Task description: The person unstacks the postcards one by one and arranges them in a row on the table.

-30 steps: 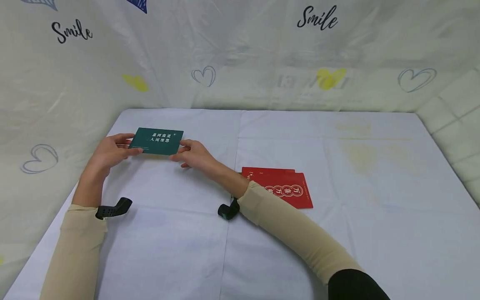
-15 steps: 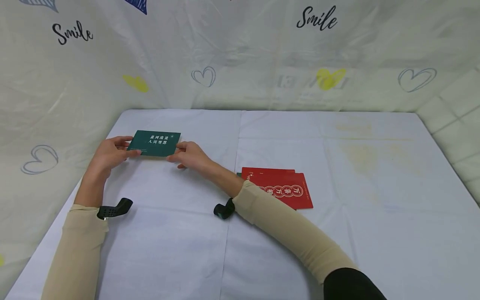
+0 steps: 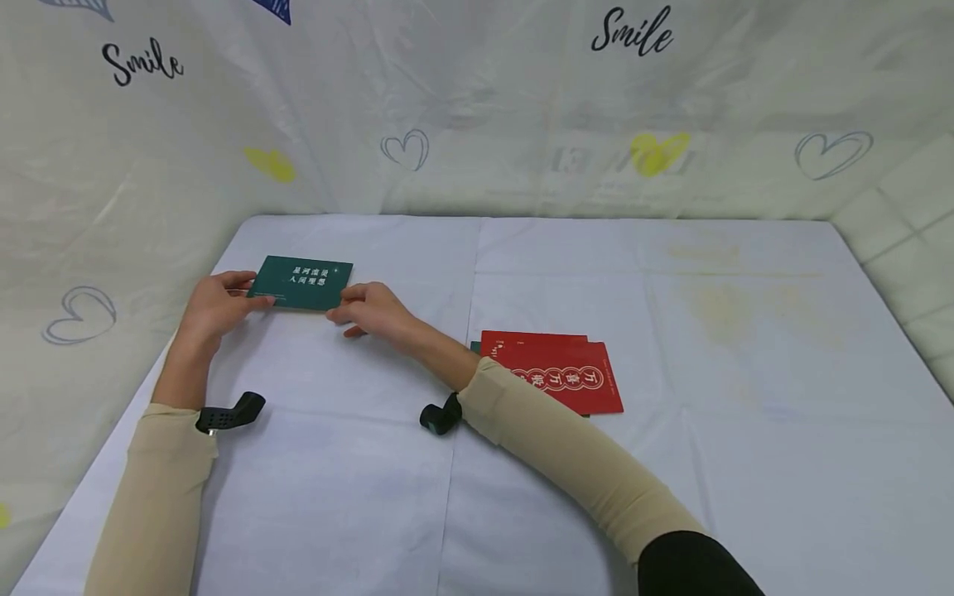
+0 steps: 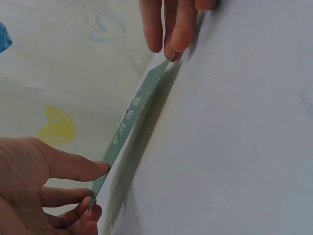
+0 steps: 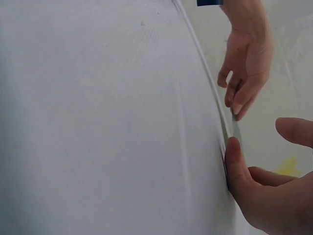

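In the head view a dark green card [image 3: 301, 282] with white Chinese lettering is tilted at the back left of the table. My left hand [image 3: 218, 308] pinches its left end, thumb on the printed face and fingers behind, as the left wrist view also shows. At the card's other end, my right hand [image 3: 376, 313] pinches the near corner with thumb and fingertips. The right index finger [image 5: 293, 131] stands away from the thumb in the right wrist view. A shadow lies under the card in the left wrist view.
Red cards [image 3: 566, 377] overlap in a small pile right of centre, with a green edge [image 3: 474, 347] showing beneath. My right forearm [image 3: 566, 447] crosses over part of the pile. A white cloth covers the table [image 3: 708, 463], and a printed sheet [image 3: 484, 108] hangs behind it.
Both hands are still at the card's ends. The card and my right hand have shifted slightly left, and my right forearm now covers a little less of the red pile's left side.
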Available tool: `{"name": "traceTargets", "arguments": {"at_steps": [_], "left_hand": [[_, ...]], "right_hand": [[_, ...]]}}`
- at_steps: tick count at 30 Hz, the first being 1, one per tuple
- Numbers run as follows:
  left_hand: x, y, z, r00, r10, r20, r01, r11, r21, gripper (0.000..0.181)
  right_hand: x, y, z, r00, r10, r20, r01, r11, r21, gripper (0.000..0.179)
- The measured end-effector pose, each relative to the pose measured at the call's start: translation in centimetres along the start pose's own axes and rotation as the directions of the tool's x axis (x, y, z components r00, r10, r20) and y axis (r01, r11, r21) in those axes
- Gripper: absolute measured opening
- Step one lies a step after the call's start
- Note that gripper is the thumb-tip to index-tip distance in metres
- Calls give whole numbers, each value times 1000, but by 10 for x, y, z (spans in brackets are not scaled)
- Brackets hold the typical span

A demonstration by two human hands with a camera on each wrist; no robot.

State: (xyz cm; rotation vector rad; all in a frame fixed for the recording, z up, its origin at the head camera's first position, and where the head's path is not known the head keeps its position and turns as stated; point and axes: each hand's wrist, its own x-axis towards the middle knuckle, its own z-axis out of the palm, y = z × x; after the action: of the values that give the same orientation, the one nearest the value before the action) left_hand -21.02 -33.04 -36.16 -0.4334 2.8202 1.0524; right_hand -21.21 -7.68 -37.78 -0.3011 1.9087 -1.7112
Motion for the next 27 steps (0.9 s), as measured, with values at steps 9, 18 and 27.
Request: {"name": "traceTargets", "arguments": {"at_steps": [9,18,27], "left_hand": [[1,-1,1,999,-37,-14,38,999,20,66],[5,-4,5,999,-50,-13,50,998,33,64],[5,-6,4,998,-55,-5,55,998,26,66]], "right_hand": [[-2,0,2,1000,-21,2,21,999,-36,58],[-4,-2,6,1000,-25,-13,23,987,-158,56],[-7,-4,7,999,-36,-3,35,981,-189,54]]}}
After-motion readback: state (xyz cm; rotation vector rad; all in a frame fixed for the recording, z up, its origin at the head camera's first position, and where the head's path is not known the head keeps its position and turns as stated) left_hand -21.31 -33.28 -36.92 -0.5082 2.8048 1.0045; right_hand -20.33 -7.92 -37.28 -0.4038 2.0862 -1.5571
